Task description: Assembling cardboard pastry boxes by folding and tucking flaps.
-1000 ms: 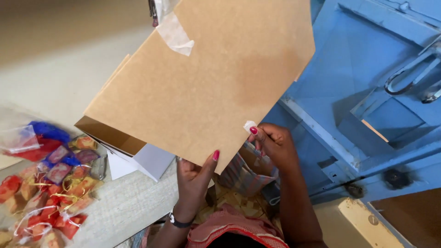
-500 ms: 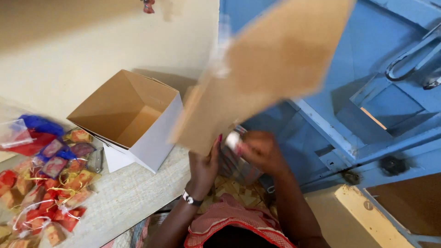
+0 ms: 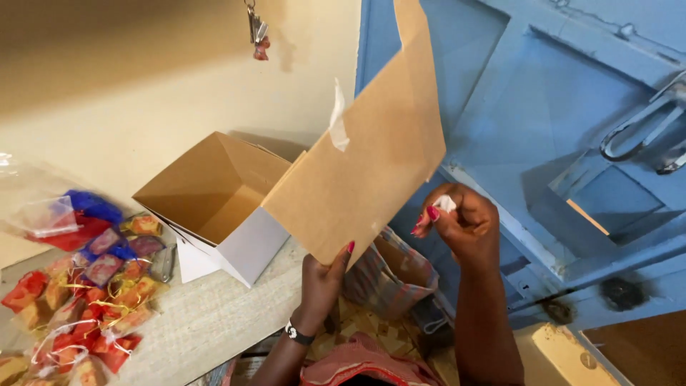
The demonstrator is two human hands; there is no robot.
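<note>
Above the pale table edge (image 3: 214, 329): left hand (image 3: 321, 282) grips the flat brown cardboard sheet (image 3: 364, 171) by its lower corner; right hand (image 3: 464, 225) pinches a small white scrap (image 3: 444, 204), fingers curled closed. Open brown-lined white box (image 3: 221, 207) stands beside.

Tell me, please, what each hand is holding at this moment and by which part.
Left hand holds the brown cardboard sheet by its bottom edge. Right hand pinches a small white scrap in its fingertips.

We could not tell what the small white scrap (image 3: 444, 203) pinched in the right hand (image 3: 464, 225) was. The cardboard sheet (image 3: 364, 171) above the left hand (image 3: 321, 282) hid its fingers and ran past the top edge.
</note>
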